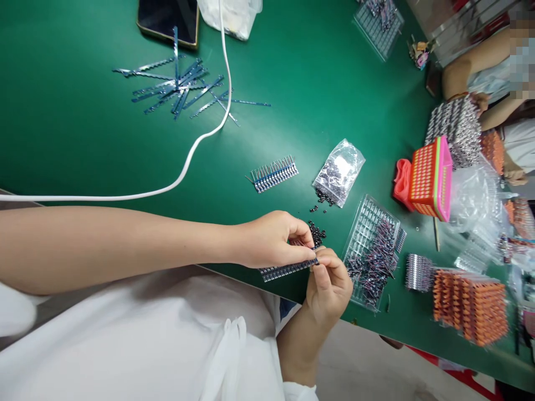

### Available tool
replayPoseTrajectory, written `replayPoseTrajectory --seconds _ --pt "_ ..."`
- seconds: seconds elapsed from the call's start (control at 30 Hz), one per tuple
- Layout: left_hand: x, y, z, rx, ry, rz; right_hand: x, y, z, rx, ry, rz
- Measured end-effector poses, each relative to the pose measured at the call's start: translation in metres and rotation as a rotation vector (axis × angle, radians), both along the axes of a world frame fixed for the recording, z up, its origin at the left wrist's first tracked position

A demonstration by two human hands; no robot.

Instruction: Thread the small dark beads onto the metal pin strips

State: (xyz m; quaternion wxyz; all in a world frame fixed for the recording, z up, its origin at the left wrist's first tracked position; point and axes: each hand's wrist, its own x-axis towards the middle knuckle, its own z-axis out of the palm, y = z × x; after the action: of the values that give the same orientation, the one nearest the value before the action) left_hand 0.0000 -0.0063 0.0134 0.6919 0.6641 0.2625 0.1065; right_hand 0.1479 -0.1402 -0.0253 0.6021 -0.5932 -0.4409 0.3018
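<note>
Near the table's front edge, my left hand [271,239] reaches across with its thumb and index finger pinched together. What lies between those fingertips is too small to make out. Below it runs a strip of small metal-and-blue parts [284,271], partly hidden by the hand. My right hand [328,287] pinches the right end of this strip, and the fingertips of both hands nearly meet there. Small dark beads [317,233] lie in a loose pile just beyond the fingers. Another strip with thin wire legs [276,174] rests farther up the table.
A clear bag of beads [339,170] spills a few. To the right sits a clear tray [361,214] of wired parts, then orange stacks [470,306] and a basket [426,178]. A white cable [196,145] crosses near blue strips [175,83] and a phone [167,19]. Another person sits top right.
</note>
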Motion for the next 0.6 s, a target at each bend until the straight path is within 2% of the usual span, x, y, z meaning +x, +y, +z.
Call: replayPoseTrajectory --seconds 0.17,0.4,0.6 --pt "-0.0008 0.0006 0.0006 0.004 0.003 -0.009 -0.0003 -0.0002 0.0004 0.001 0.033 0.011" --pt "-0.0008 -0.0037 -0.0010 0.010 -0.033 0.036 -0.0022 0.0002 -0.0003 0.020 -0.035 -0.046" --pt "0.0002 -0.0039 -0.0021 0.013 -0.040 0.021 -0.0034 0.0006 -0.0016 0.045 -0.054 -0.058"
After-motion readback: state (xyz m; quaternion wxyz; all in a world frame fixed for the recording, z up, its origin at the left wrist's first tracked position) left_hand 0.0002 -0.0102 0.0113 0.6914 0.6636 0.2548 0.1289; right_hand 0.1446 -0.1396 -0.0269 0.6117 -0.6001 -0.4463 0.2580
